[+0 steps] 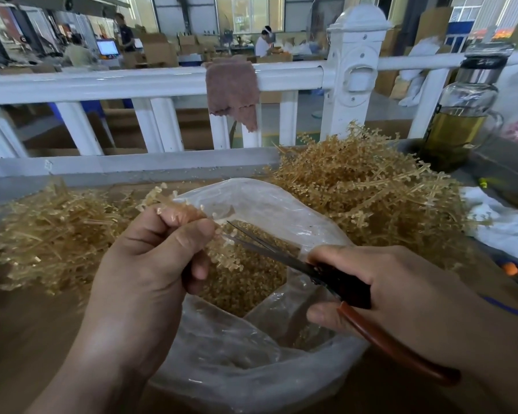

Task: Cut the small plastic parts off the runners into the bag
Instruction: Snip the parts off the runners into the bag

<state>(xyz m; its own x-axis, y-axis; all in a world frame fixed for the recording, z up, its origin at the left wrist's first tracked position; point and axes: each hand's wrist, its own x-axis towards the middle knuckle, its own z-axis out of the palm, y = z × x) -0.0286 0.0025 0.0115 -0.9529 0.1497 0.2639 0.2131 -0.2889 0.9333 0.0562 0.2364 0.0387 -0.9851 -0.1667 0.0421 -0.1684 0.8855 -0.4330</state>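
Observation:
My left hand (150,264) grips a bunch of amber plastic runners (168,204) above the open clear plastic bag (251,363). My right hand (401,294) holds scissors (320,270) with red-brown handles. Their blades are parted, with the tips at the small parts that hang just below my left thumb. Loose amber parts (245,282) fill the bottom of the bag. A heap of runners still carrying parts (365,186) lies behind the bag on the right. A flatter heap of runners (51,234) lies on the left.
A white railing (132,82) runs across behind the table, with a brown cloth (232,91) draped over it. A glass bottle of yellow liquid (458,121) stands at the far right. White plastic sheet (503,222) lies at the right edge. People work in the background.

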